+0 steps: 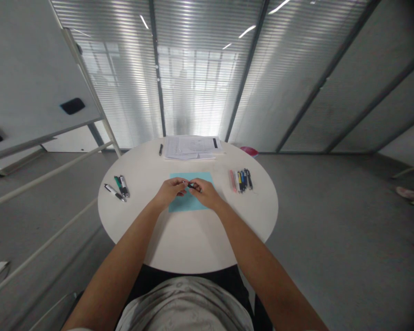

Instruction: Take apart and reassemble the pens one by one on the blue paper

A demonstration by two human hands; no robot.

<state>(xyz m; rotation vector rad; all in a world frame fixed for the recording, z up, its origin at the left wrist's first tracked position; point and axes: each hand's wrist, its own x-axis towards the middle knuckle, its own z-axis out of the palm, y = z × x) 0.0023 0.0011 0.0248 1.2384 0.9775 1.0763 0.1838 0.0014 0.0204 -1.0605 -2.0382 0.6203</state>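
Both hands meet over a light blue sheet (190, 205) in the middle of the round white table. My left hand (170, 191) is closed in a pinch at one end of a small black pen (191, 185). At the pen's other end, the fingers of my right hand (206, 193) are closed around its dark body. Much of the pen is hidden by the fingers, so I cannot tell whether it is whole or in parts. To the right lies a row of several pens (241, 180), side by side, in pink, white, yellow, blue and black.
On the table's left lie a white-and-black pen (114, 192), a green-and-black one (119, 184) and another white-and-black one (124, 185). A stack of printed papers (189, 148) is at the far edge, with a dark pen (161, 150) beside it. A whiteboard frame (89, 87) stands left.
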